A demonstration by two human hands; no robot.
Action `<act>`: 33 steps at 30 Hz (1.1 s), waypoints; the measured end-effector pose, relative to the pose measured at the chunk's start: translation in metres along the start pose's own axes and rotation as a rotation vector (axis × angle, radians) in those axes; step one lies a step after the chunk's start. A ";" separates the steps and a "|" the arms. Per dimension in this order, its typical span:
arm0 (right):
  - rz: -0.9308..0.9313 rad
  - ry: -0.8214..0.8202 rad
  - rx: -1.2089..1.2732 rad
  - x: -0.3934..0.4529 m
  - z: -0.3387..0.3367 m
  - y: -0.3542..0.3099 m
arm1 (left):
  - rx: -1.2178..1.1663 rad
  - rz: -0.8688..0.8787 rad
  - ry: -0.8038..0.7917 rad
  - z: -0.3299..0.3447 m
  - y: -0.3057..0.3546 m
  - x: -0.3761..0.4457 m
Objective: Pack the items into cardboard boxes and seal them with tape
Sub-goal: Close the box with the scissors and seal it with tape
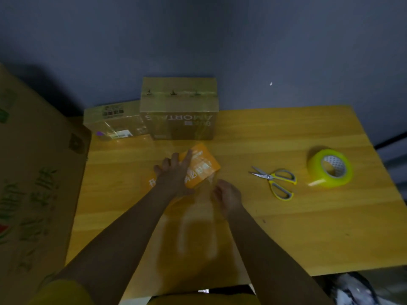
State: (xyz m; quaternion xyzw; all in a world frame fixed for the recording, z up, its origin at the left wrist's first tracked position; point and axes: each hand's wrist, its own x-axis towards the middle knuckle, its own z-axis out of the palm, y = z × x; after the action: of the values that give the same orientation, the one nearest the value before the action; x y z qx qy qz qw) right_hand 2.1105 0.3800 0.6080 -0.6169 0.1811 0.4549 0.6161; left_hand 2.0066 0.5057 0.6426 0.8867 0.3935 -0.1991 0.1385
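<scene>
Far left: large cardboard carton with green printed characters, standing beside the table and covering its left edge. Back left of table: low taped cardboard box bearing labels, flaps closed, contents hidden. Just right of it and touching: taller cardboard box with inverted lettering on the near face, top seam covered by glossy tape, contents hidden; both boxes against the blue-grey wall.

Centre of table: small orange box with white print, lying tilted relative to the table edge, near the taller box but apart from it; closed, contents not visible. Left hand flat on the orange box's top, fingers spread and extended, pressing down and covering its left part. Right hand at the box's near right corner, fingers curled around a strip of clear tape; exact pinch unclear owing to blur. Clear film trailing from that corner toward the near table edge, between the two forearms. Yellow sleeve at lower left of view.

Right of centre: scissors with yellow-and-grey handles, blades closed and pointing left, lying flat, well apart from the orange box. Farther right: roll of yellowish-green packing tape, resting tilted with core facing up and right, loose end at its lower left, near the scissors but not touching.
</scene>
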 end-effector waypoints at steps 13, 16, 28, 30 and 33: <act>-0.655 -0.111 -0.347 -0.015 0.013 -0.048 | -0.775 -0.146 -0.233 0.020 -0.008 -0.017; -0.704 -0.093 -0.496 -0.006 0.018 -0.047 | -0.854 -0.176 -0.276 0.026 -0.010 -0.019; -0.737 -0.117 -0.618 0.008 0.023 -0.025 | -0.883 -0.226 -0.311 0.035 -0.015 -0.016; -0.746 -0.112 -0.649 0.006 0.024 -0.025 | -0.876 -0.229 -0.316 0.036 -0.015 -0.016; -0.701 -0.058 -0.736 0.006 0.028 -0.029 | -0.868 -0.236 -0.327 0.036 -0.014 -0.015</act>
State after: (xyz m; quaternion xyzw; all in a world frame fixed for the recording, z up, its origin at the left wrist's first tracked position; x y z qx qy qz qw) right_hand 2.1273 0.4126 0.6253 -0.8040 -0.2260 0.2715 0.4784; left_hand 1.9783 0.4906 0.6166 0.6533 0.5115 -0.1675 0.5325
